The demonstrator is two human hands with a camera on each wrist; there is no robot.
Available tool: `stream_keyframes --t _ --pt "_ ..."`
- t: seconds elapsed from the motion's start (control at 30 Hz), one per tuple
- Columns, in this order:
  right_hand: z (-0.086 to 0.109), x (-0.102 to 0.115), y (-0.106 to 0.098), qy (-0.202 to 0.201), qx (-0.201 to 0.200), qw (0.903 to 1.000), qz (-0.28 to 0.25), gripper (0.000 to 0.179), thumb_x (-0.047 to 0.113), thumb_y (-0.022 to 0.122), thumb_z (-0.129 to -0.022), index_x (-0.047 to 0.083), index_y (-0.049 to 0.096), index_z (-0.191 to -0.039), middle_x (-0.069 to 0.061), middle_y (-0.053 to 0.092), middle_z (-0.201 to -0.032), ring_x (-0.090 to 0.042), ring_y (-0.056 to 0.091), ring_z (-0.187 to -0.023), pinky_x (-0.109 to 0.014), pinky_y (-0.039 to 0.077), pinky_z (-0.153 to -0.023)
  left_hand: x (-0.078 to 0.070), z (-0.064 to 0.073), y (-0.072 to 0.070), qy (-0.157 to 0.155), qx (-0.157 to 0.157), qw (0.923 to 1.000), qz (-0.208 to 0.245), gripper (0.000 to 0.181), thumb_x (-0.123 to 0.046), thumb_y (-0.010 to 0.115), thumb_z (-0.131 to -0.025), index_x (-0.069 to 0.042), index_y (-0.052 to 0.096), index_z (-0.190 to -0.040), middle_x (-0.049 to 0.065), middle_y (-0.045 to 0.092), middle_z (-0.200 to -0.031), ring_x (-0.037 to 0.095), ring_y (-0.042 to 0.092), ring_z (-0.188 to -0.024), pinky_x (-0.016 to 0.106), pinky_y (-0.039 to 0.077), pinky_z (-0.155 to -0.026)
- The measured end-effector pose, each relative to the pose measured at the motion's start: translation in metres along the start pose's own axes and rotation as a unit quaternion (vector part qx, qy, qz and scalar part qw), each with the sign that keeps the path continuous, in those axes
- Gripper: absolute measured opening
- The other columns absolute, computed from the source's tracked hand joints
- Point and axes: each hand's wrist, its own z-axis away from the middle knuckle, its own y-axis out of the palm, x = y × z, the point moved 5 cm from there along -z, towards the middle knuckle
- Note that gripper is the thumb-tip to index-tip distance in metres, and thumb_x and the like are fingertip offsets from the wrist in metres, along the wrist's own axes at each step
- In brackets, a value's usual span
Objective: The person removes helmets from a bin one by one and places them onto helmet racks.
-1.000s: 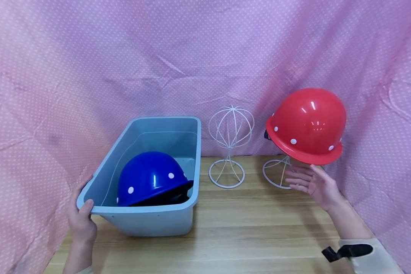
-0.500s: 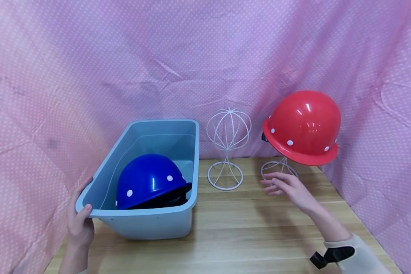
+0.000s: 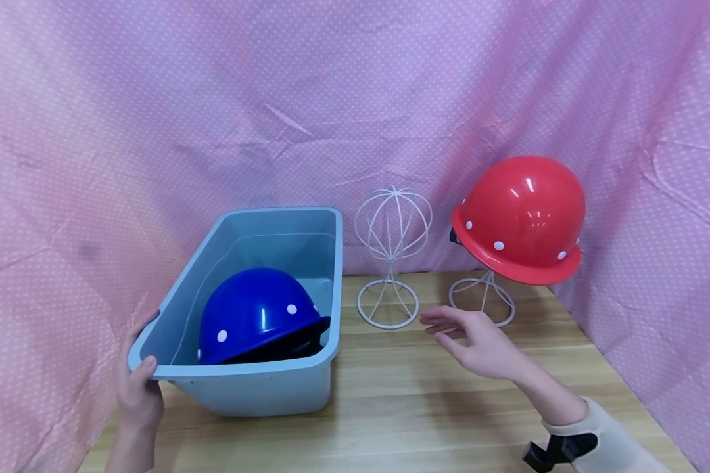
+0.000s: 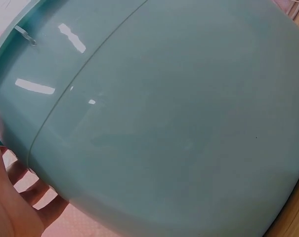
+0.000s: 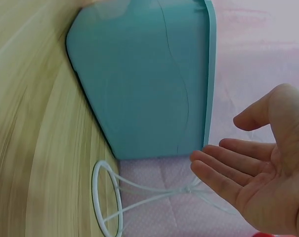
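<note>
A pink curtain (image 3: 307,98) backs the wooden table (image 3: 390,414). The tub (image 3: 266,394) stands on the left. The red helmet (image 3: 523,217) sits tilted on the right stand (image 3: 489,279); the blue helmet (image 3: 254,312) lies tilted in the tub. Between tub and red helmet is the bare stand (image 3: 390,257). The left hand (image 3: 139,397) grips the tub's near left corner; the right hand (image 3: 482,345), fingers loosely extended, holds nothing above the table. The step in hand seems to be reaching for the blue helmet; that would call for clearing the tub's rim and grasping the brim while the left hand steadies the tub.
</note>
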Motion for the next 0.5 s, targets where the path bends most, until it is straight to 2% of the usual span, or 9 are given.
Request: stream_keyframes --t 0.2,0.33,0.5 --pt "-0.001 0.013 0.009 -0.022 0.006 0.9998 0.001 0.041 -0.005 0.069 -0.094 0.005 0.069 -0.134 -0.007 0.076 -0.13 -0.013 0.076 -0.111 -0.035 0.062 -0.094 0.001 -0.001 0.0 0.01 0.001 0.9998 -0.014 0.071 -0.012 0.052 -0.081 -0.01 0.057 -0.152 0.003 0.058 -0.143 0.018 0.051 -0.125 0.027 0.039 -0.097" --pt "-0.004 0.021 0.014 -0.032 0.014 0.9994 -0.003 0.043 -0.006 0.069 -0.093 0.004 0.068 -0.136 -0.008 0.074 -0.133 -0.016 0.076 -0.114 -0.038 0.061 -0.095 0.0 -0.001 0.001 0.003 -0.012 0.9996 -0.024 0.074 -0.012 0.051 -0.079 -0.008 0.056 -0.152 0.003 0.059 -0.141 0.018 0.051 -0.123 0.026 0.04 -0.096" --pt "-0.01 0.031 0.013 -0.034 0.018 0.9992 -0.007 0.044 -0.005 0.069 -0.094 0.006 0.067 -0.137 -0.007 0.073 -0.135 -0.021 0.075 -0.116 -0.037 0.062 -0.094 -0.007 0.003 0.006 0.003 -0.011 0.9992 -0.037 0.073 -0.015 0.055 -0.08 -0.008 0.056 -0.152 0.003 0.06 -0.141 0.018 0.052 -0.124 0.023 0.042 -0.096"
